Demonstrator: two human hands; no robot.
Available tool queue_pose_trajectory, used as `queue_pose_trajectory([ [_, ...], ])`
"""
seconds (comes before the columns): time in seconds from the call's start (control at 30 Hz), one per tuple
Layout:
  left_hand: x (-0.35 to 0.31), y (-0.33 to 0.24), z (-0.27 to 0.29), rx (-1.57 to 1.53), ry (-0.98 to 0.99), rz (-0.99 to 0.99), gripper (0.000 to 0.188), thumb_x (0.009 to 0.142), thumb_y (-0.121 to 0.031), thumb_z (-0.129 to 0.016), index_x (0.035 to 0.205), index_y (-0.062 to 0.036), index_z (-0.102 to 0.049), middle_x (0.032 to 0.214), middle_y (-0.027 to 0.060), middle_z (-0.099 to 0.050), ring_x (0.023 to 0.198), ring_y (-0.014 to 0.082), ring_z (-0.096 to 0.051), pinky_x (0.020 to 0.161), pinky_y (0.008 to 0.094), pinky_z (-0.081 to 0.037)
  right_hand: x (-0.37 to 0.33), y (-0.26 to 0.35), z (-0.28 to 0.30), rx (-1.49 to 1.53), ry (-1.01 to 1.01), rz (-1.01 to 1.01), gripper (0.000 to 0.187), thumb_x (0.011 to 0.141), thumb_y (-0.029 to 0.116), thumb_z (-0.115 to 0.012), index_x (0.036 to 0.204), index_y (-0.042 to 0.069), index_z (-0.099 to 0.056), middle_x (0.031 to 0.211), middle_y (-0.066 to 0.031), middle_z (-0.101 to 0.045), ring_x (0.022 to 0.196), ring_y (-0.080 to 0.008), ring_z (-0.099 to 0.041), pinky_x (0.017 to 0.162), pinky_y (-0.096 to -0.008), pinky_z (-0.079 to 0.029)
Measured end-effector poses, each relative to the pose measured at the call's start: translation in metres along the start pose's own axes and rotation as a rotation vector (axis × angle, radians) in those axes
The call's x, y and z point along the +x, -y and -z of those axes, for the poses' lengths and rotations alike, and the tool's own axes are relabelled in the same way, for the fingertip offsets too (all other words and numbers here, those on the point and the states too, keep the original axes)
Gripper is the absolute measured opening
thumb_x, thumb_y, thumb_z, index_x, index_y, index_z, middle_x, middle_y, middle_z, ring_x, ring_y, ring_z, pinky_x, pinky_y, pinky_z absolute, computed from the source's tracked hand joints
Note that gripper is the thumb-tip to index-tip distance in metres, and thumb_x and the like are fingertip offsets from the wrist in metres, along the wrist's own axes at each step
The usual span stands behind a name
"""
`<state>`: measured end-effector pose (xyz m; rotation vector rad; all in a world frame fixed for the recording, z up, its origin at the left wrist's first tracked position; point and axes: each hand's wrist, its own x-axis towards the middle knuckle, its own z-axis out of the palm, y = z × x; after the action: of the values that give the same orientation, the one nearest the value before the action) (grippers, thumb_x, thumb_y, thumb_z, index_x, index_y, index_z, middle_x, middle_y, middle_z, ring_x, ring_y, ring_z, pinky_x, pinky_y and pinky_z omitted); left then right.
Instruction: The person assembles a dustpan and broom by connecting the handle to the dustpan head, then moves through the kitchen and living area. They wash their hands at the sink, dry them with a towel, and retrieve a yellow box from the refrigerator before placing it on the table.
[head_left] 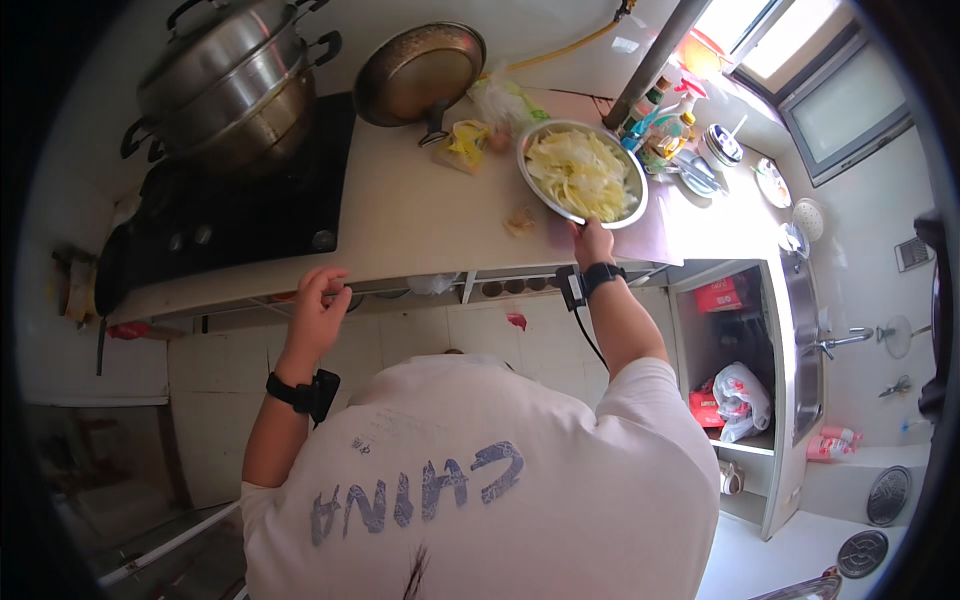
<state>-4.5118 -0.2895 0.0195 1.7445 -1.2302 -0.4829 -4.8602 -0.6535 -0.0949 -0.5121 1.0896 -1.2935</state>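
A steel bowl point(546, 202) of pale, shredded cabbage point(578, 168) is on the right part of the counter. My right hand point(594, 242) grips its near rim, the fingers partly hidden by the rim. In front of the counter edge, my left hand point(321, 298) holds nothing, with its fingers loosely bent and apart. A thin purplish board or sheet point(652, 232) shows beside and under the bowl. Just left of the bowl lies a small heap of light brown scraps point(520, 221). Behind that sit a yellow plastic packet point(467, 142) and a clear bag with something green point(502, 104).
A stacked steel steamer pot point(225, 95) stands on the black cooktop point(270, 215) at left. A frying pan point(415, 75) leans against the wall. Several bottles point(665, 135) crowd behind the bowl beside a grey pipe point(655, 65). The sink tap point(848, 340) is far right, beyond an open cabinet point(735, 340).
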Motion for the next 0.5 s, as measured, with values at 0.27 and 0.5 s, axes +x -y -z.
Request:
queue_pose_trajectory([
  [0.27, 0.016, 0.002, -0.017, 0.022, -0.026, 0.079, 0.024, 0.09, -0.008, -0.062, 0.114, -0.0069, -0.062, 0.124, 0.0054, -0.054, 0.097, 0.0142, -0.059, 0.082, 0.0272, -0.049, 0.023, 0.002, -0.029, -0.395, 0.143, 0.029, 0.03, 0.09, 0.022, -0.06, 0.091, -0.009, -0.059, 0.083, -0.0131, -0.064, 0.078, -0.0219, -0.068, 0.064, -0.0329, -0.055],
  [0.5, 0.022, 0.009, -0.031, 0.056, -0.007, 0.126, 0.025, 0.091, -0.009, -0.062, 0.116, -0.0077, -0.062, 0.127, 0.0049, -0.052, 0.097, 0.0136, -0.059, 0.084, 0.0275, -0.048, -0.029, -0.047, -0.039, -1.423, 0.573, 0.85, 0.02, 0.084, 0.027, -0.064, 0.098, 0.015, -0.072, 0.102, -0.011, -0.067, 0.097, -0.0352, -0.061, 0.083, -0.044, -0.051],
])
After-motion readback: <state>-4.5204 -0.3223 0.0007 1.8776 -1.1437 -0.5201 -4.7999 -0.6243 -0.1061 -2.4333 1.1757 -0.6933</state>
